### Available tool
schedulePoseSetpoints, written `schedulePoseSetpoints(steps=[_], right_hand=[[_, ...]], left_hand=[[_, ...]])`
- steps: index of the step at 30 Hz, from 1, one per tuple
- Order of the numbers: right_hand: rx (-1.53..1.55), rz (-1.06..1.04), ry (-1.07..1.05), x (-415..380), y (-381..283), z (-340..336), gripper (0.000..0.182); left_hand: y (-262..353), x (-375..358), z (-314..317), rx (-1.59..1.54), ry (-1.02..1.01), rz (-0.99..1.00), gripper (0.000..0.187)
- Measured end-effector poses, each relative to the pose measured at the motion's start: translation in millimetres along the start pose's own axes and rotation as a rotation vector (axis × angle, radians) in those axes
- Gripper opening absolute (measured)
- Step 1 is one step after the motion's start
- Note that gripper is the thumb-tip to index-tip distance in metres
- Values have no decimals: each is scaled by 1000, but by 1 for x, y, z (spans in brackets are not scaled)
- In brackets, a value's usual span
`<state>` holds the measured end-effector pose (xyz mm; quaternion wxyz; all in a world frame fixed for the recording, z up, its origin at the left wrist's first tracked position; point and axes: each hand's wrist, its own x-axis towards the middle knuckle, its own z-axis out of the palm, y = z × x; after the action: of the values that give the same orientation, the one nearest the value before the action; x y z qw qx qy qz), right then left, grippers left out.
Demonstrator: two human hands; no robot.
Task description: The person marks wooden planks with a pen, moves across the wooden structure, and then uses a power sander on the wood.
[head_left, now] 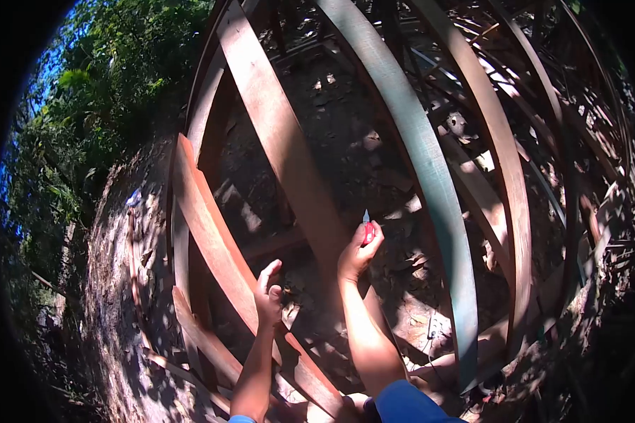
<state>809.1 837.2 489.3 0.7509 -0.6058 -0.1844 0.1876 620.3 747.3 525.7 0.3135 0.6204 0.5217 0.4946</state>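
My right hand (356, 262) is closed around the red handle of a small knife (368, 233), its pointed grey blade sticking up past the fingers. Below and behind that hand runs a wide brown plank (289, 158). To the left, my left hand (269, 302) is raised with the index finger extended and the other fingers partly bent. Nothing shows in it. It overlaps the edge of a reddish board (222, 257) that slants down toward me.
A greenish-grey plank (420, 141) and another brown plank (497, 141) run lengthwise on the right. Cut strips of wood (578, 134) lie piled beyond them. Leaf-strewn ground (409, 310) shows between the planks. Dense green bushes (113, 70) stand at the upper left.
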Motion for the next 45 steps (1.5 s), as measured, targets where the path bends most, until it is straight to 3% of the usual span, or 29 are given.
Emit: schedulePoseSetpoints(steps=[2,4,5,6,9,10,11,12,13,14,16,17,18,21,24,28,32,34,35,38,40,42,43,45], right_hand=[[98,-135,-89,-3,3,-26,34],[57,-184,-267,-3,10,-77,32],[-12,-323,-311,0,3,-108,31],[-28,-267,-404,8,3,-143,34],[-164,-558,-341,38,-25,-238,37],[-119,-615,-352,50,-28,-273,40],[-301,-1040,-215,70,-33,-313,41],[54,-621,-363,76,-36,-353,41],[-12,-616,-339,57,-61,-407,40],[-91,-769,-282,59,-65,-458,39],[-110,-590,-256,14,-89,-560,38],[-139,-597,-263,2,-88,-610,36],[-174,-526,-265,-21,-94,-658,36],[-174,-394,-194,-47,-84,-785,29],[-246,-328,-202,-70,-96,-873,24],[-428,-306,-130,-99,-126,-929,26],[-437,-243,-245,-108,-116,-967,28],[-502,-216,-279,-108,-93,-990,30],[-545,-205,-266,-110,-80,-1004,30],[-526,-243,-353,-114,-30,-1044,29],[-579,-100,-266,-129,-9,-1047,30],[-589,-30,-243,-129,26,-1053,29],[-668,-150,-277,-131,40,-1052,25],[-589,59,-308,-151,25,-1018,24]], left_hand=[[-30,-113,-9,15,-122,-231,53],[-48,-187,-27,72,-147,-359,28],[-51,-212,-43,169,-126,-354,23],[-60,-232,-71,306,-141,-319,23],[-59,-279,-176,276,-21,-323,36],[-29,-304,-202,386,42,-211,42],[-56,-343,-269,255,117,-329,46],[-43,-395,-306,466,120,-218,63],[-48,-461,-332,327,223,-204,70],[-23,-530,-330,526,269,-123,71],[-49,-685,-344,189,428,-356,79],[-48,-751,-337,227,377,-445,84],[-43,-801,-333,97,358,-692,87],[-69,-906,-326,127,347,-887,85],[-75,-937,-296,121,383,-866,83],[-77,-927,-221,16,341,-908,76],[-113,-930,-132,12,114,-1019,63],[-112,-952,-99,124,-105,-852,59],[-112,-963,-99,236,-292,-745,54],[-100,-993,-111,313,-391,-825,50],[-120,-1012,-142,263,-279,-950,49],[-138,-1002,-175,379,-304,-1028,51],[-132,-976,-169,513,-312,-969,50],[-122,-938,-153,670,-273,-897,48]])
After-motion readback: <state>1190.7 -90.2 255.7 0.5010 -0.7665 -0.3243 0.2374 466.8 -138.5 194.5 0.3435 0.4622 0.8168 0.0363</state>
